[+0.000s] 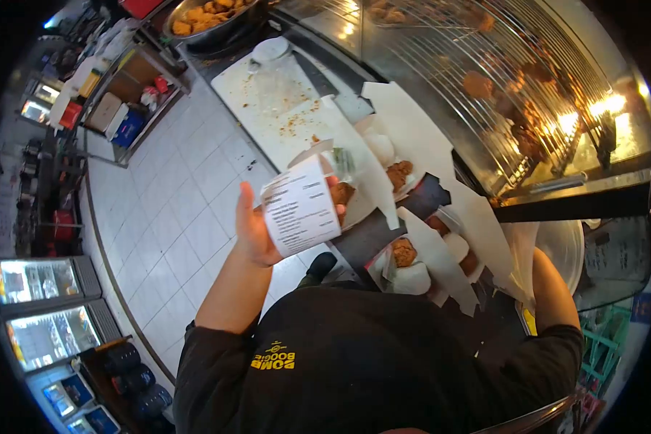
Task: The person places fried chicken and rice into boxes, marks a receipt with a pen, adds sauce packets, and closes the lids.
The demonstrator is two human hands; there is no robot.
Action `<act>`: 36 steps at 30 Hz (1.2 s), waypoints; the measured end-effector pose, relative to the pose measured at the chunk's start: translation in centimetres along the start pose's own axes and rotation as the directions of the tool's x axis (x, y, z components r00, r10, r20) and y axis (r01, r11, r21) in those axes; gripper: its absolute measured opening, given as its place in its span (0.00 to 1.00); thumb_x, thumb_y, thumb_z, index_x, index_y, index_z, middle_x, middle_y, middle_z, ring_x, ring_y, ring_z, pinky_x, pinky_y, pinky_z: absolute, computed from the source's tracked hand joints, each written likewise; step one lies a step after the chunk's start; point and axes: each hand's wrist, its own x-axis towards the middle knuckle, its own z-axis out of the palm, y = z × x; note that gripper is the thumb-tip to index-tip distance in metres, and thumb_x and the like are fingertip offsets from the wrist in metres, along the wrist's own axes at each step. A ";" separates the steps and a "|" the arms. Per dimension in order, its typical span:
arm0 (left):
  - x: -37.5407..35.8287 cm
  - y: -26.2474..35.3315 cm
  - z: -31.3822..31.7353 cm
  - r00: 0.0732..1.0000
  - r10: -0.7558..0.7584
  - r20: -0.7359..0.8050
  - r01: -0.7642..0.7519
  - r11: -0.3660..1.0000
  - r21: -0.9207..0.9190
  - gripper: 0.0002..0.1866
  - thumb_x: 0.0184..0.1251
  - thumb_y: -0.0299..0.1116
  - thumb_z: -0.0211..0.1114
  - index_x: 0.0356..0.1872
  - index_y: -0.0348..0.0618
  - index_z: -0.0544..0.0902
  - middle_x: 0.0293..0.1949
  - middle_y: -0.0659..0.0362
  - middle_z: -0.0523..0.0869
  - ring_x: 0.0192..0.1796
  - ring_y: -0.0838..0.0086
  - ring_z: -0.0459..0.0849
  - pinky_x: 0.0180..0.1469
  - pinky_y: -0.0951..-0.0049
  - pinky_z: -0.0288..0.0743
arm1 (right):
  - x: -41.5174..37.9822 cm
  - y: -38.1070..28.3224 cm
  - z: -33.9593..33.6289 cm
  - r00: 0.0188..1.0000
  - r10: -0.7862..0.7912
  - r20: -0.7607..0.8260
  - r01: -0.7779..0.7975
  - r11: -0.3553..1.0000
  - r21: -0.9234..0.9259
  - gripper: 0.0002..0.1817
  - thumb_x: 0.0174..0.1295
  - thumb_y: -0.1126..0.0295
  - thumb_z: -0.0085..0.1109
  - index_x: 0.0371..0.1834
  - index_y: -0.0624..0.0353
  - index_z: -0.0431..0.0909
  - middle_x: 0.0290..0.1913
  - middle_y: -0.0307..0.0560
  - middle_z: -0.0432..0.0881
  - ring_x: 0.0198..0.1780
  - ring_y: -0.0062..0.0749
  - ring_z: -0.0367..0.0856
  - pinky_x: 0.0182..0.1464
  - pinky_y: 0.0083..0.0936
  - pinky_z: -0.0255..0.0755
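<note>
My left hand (pixel 252 230) grips a printed receipt (pixel 301 210), its thumb out to the side and fingertips showing past the far edge. Close behind the receipt stands an open white takeaway box with a piece of fried chicken (pixel 342 193). More open boxes sit on the counter, holding fried chicken (pixel 398 175), another chicken piece (pixel 403 252) and white rounded items (pixel 411 278). On the right, my forearm reaches to a raised white box flap (pixel 517 260). That flap and the counter edge hide the fingers of my right hand.
A white cutting board (pixel 249 87) with crumbs carries a clear bottle (pixel 273 72). A lit glass food warmer (pixel 499 79) with wire racks of fried food borders the counter. A metal bowl of fried chicken (pixel 210 16) stands at the back. Tiled floor (pixel 173 188) lies left.
</note>
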 end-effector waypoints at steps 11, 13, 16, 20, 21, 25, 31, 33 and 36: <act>1.1 1.0 -1.1 0.995 -0.097 -0.038 0.095 0.993 -0.063 0.54 0.53 0.76 0.42 0.70 0.40 0.53 0.65 0.43 0.62 0.60 0.41 0.69 0.56 0.43 0.69 | -10.2 -2.4 -5.8 0.448 -0.284 -0.848 -0.053 0.938 -0.343 0.14 0.62 0.63 0.53 0.41 0.63 0.80 0.34 0.54 0.80 0.35 0.47 0.79 0.40 0.33 0.72; 1.5 1.5 -1.5 0.992 -0.128 0.016 0.128 0.990 -0.052 0.54 0.53 0.76 0.43 0.70 0.40 0.53 0.65 0.44 0.64 0.60 0.41 0.69 0.54 0.42 0.70 | -11.8 -1.9 -5.5 0.342 0.022 -0.940 0.098 0.993 0.059 0.14 0.63 0.63 0.53 0.41 0.62 0.80 0.33 0.48 0.81 0.34 0.37 0.80 0.38 0.27 0.73; 2.0 2.6 -1.6 0.988 -0.154 -0.019 0.154 0.988 0.012 0.53 0.53 0.75 0.43 0.70 0.42 0.51 0.64 0.43 0.64 0.58 0.40 0.71 0.51 0.39 0.72 | -15.3 -2.9 -3.3 0.338 0.392 -0.856 0.658 0.552 0.513 0.11 0.64 0.65 0.53 0.42 0.60 0.77 0.34 0.41 0.80 0.34 0.27 0.80 0.37 0.20 0.73; 2.3 4.6 -2.5 0.978 -0.187 0.092 0.189 0.982 -0.018 0.51 0.56 0.74 0.41 0.71 0.43 0.49 0.68 0.43 0.58 0.60 0.39 0.69 0.55 0.34 0.65 | -19.1 -12.5 0.2 0.119 0.511 -0.851 0.915 0.277 0.294 0.08 0.64 0.70 0.50 0.43 0.61 0.73 0.39 0.44 0.80 0.33 0.29 0.81 0.39 0.22 0.76; 2.4 4.9 -2.5 0.975 -0.199 0.094 0.204 0.978 -0.042 0.51 0.56 0.74 0.41 0.71 0.43 0.49 0.68 0.43 0.58 0.60 0.39 0.68 0.55 0.34 0.65 | -18.9 -15.1 1.7 0.043 0.425 -0.904 0.901 0.375 0.219 0.08 0.64 0.71 0.50 0.42 0.61 0.73 0.39 0.45 0.80 0.35 0.31 0.81 0.40 0.23 0.76; 2.8 6.0 -2.7 0.956 -0.252 0.152 0.261 0.964 -0.041 0.54 0.53 0.76 0.42 0.72 0.44 0.47 0.68 0.41 0.56 0.60 0.37 0.68 0.55 0.36 0.65 | -14.1 -23.7 6.4 -0.177 -0.084 -0.981 0.604 0.777 -0.175 0.07 0.59 0.77 0.52 0.41 0.63 0.74 0.45 0.52 0.79 0.44 0.39 0.81 0.46 0.30 0.75; 3.6 4.5 -2.3 0.907 -0.334 0.256 0.351 0.936 -0.023 0.54 0.52 0.76 0.44 0.71 0.44 0.47 0.68 0.42 0.57 0.61 0.39 0.68 0.57 0.44 0.67 | -9.8 -30.8 8.3 0.249 -0.470 -0.847 0.266 0.874 -0.407 0.23 0.52 0.70 0.61 0.55 0.52 0.74 0.57 0.51 0.72 0.51 0.45 0.76 0.52 0.35 0.71; 3.8 2.9 -1.5 0.876 -0.381 0.295 0.401 0.916 -0.009 0.54 0.52 0.76 0.45 0.71 0.45 0.48 0.68 0.43 0.58 0.62 0.40 0.67 0.59 0.47 0.67 | -12.2 -29.0 9.7 0.243 -0.433 -0.868 0.225 0.896 -0.383 0.22 0.52 0.69 0.61 0.54 0.54 0.74 0.56 0.53 0.72 0.50 0.48 0.76 0.52 0.36 0.71; 3.6 -1.1 0.5 0.797 -0.497 0.344 0.517 0.855 0.037 0.53 0.53 0.75 0.45 0.71 0.44 0.48 0.67 0.44 0.59 0.62 0.41 0.67 0.60 0.47 0.66 | -18.2 -22.9 12.8 0.260 -0.325 -0.909 0.188 0.941 -0.283 0.20 0.53 0.69 0.61 0.51 0.57 0.75 0.53 0.53 0.74 0.50 0.48 0.76 0.53 0.36 0.71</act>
